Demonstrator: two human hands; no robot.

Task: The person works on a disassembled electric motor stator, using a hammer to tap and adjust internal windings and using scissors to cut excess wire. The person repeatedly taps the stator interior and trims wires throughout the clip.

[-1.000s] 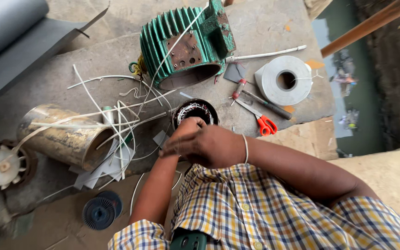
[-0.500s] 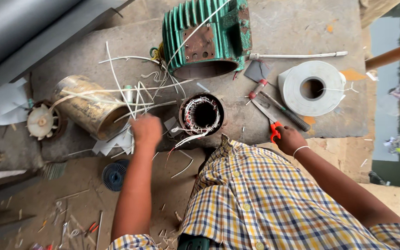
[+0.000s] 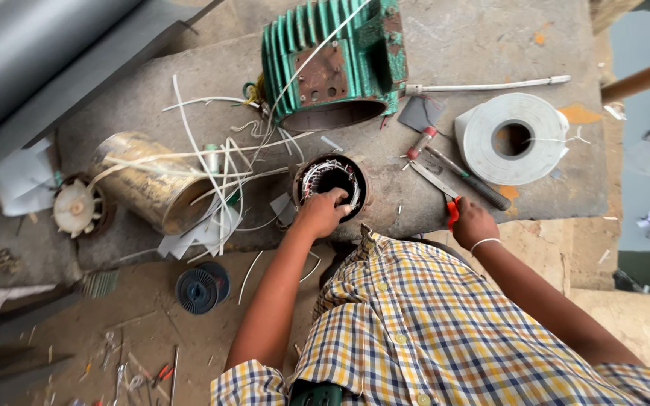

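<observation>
Fingers (image 3: 338,200) of left hand (image 3: 320,214) curling over stator (image 3: 331,183) rim; right hand (image 3: 472,222) closing around orange-handled scissors (image 3: 439,190). Green motor housing (image 3: 332,64), tape roll (image 3: 513,137), screwdriver (image 3: 466,178), white sleeving strips (image 3: 220,169) crowding slab.

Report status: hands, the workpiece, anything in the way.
Left hand on the round stator, fingers at its rim. Right hand gripping the red-handled scissors. Loose white strips lie beside the stator, not on it.

green motor housing (image 3: 332,64), white tape roll (image 3: 511,138), metal can (image 3: 143,188)

No packages, labels, signs, screens
</observation>
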